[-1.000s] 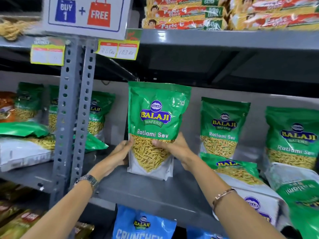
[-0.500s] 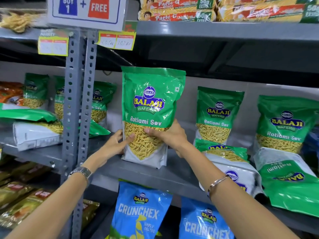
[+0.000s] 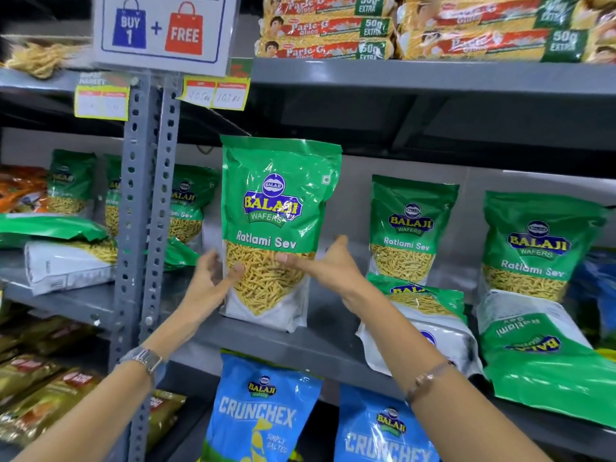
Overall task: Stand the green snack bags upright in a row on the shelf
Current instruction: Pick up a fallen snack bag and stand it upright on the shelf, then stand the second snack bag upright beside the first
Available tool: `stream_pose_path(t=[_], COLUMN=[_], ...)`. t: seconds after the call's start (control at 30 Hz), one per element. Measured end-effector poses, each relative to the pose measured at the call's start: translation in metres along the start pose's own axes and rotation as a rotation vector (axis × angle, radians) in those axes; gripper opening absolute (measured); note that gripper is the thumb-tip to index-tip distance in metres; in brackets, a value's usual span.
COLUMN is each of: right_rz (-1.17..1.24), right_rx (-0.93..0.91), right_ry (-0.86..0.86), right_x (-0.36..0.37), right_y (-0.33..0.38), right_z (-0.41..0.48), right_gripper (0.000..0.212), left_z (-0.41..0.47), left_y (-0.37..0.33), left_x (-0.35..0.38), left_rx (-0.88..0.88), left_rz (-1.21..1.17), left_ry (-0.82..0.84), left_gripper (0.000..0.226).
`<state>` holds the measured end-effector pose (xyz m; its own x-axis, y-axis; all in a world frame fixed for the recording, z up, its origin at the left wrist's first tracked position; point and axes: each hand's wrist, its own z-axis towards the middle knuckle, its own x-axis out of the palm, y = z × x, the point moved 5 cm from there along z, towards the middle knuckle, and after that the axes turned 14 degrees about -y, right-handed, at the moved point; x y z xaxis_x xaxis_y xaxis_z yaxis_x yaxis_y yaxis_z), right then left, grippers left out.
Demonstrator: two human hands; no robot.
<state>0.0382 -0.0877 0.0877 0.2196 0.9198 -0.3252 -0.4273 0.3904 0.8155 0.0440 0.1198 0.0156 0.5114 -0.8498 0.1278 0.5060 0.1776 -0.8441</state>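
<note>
A green snack bag (image 3: 280, 208) stands upright on the grey shelf (image 3: 266, 345), its base resting on the shelf. My left hand (image 3: 213, 278) is at its lower left edge, thumb on the front and fingers spread and blurred. My right hand (image 3: 330, 268) grips the lower right edge with its thumb across the clear window. Further right, two more green bags (image 3: 411, 228) (image 3: 540, 248) stand upright against the back wall. In front of each of them another green bag (image 3: 423, 321) (image 3: 540, 358) lies flat.
A perforated grey post (image 3: 146, 211) divides the shelf just left of my left hand. Beyond it are upright green bags (image 3: 186, 201) and a flat one (image 3: 56, 258). Blue Crunchex bags (image 3: 263, 411) sit below, biscuit packs (image 3: 326, 28) above, beside an offer sign (image 3: 163, 28).
The held bag stays upright at the same spot on the shelf. My left hand's fingers have spread at its edge, and my right thumb has slid across the front.
</note>
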Motion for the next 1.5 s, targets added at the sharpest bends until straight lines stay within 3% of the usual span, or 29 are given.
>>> stream_pose_path(t=[0.07,0.1,0.13,0.2,0.27,0.33,0.37,0.5,0.57,0.7,0.73,0.87,1.0,1.13,1.33,1.5], right_rz=[-0.018,-0.032,-0.054,-0.093,-0.078,-0.096,-0.136,-0.307,-0.295,-0.141,-0.127,-0.062,-0.053,-0.103,-0.264,-0.344], right_rx=[-0.051,-0.079,-0.096,-0.068,-0.01,0.039,0.063,0.085,0.106,0.156,0.164,0.171,0.081,-0.001,-0.166,-0.186], right_ry=[-0.082,-0.132,-0.169,-0.187,-0.141,-0.067,-0.031,0.039,0.04,-0.049,-0.082,-0.123,-0.138,-0.188,-0.236,-0.233], right_x=[-0.03,-0.05,-0.069,-0.104,-0.13,-0.147,-0.152,-0.161,-0.162,-0.168,-0.169,-0.165,-0.163,-0.164,-0.167,-0.167], right_y=[0.002,0.003,0.002,-0.005,-0.016,-0.027,-0.035,-0.062,-0.068,-0.073,-0.075,-0.075,-0.072,-0.068,-0.055,-0.047], right_z=[-0.002,-0.005,-0.009,-0.021,-0.033,-0.044,-0.048,-0.059,-0.062,-0.063,-0.061,-0.057,-0.054,-0.056,-0.072,-0.077], right_gripper=[0.126,0.131,0.13,0.116,0.088,0.061,0.063,0.08,0.074,0.053,0.053,0.057,0.069,0.095,0.114,0.128], left_z=[-0.017,-0.029,-0.04,-0.064,-0.087,-0.096,-0.096,-0.091,-0.086,-0.076,-0.078,-0.079,-0.072,-0.078,-0.086,-0.087], left_y=[-0.025,-0.039,-0.052,-0.065,-0.063,-0.053,-0.049,-0.03,-0.024,-0.008,-0.012,-0.03,-0.04,-0.051,-0.056,-0.06], left_x=[-0.003,0.003,0.016,0.062,0.112,0.15,0.164,0.208,0.213,0.218,0.215,0.199,0.188,0.179,0.165,0.164], left_rx=[0.152,0.192,0.173,0.006,-0.222,-0.415,-0.489,-0.665,-0.666,-0.701,-0.703,-0.596,-0.49,-0.381,-0.214,-0.097], left_rz=[-0.113,-0.225,-0.345,-0.492,-0.46,-0.336,-0.266,-0.099,-0.049,-0.045,-0.068,-0.198,-0.291,-0.341,-0.401,-0.449], left_ry=[-0.25,-0.277,-0.216,0.063,0.319,0.392,0.408,0.659,0.707,0.688,0.655,0.422,0.322,0.328,0.334,0.362], left_gripper=[0.061,0.047,0.039,0.037,0.033,0.014,0.008,0.037,0.043,0.08,0.077,0.032,0.065,0.067,0.069,0.071])
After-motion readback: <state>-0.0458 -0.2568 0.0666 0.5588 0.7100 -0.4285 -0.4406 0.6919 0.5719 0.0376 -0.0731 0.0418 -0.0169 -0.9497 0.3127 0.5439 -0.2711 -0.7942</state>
